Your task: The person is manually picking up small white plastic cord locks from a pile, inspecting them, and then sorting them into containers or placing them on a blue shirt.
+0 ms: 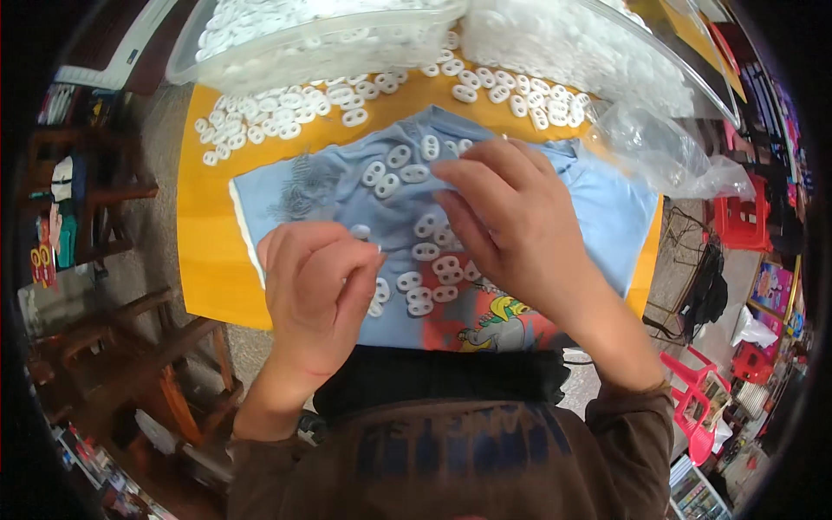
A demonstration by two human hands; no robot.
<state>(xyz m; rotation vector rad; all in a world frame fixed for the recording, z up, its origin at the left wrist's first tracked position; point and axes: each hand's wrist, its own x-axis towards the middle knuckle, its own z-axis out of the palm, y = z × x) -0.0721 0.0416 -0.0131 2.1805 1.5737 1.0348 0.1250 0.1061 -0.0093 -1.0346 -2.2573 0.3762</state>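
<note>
Over the blue cloth (607, 204), my left hand (314, 273) is closed, thumb and fingers pinched together. What it holds, if anything, is too small to make out; a white piece (360, 231) shows beside its fingers. My right hand (516, 212) hovers to the right, slightly blurred, with a gap between thumb and forefinger and nothing visible in it. Below and between the hands lie several small white oval plastic pieces with two holes (425, 251), some side by side, some touching. More of these oval pieces (399, 156) are on the cloth's far part. A coloured cartoon print (498, 325) marks the cloth's near edge.
The cloth lies on a yellow tabletop (204, 269). Loose white pieces (260, 114) are scattered along its far side. Behind stand two clear plastic tubs (329, 61) (572, 56), one full of white pieces. A clear plastic bag (667, 156) hangs at the right edge. Red stools (693, 399) stand beyond.
</note>
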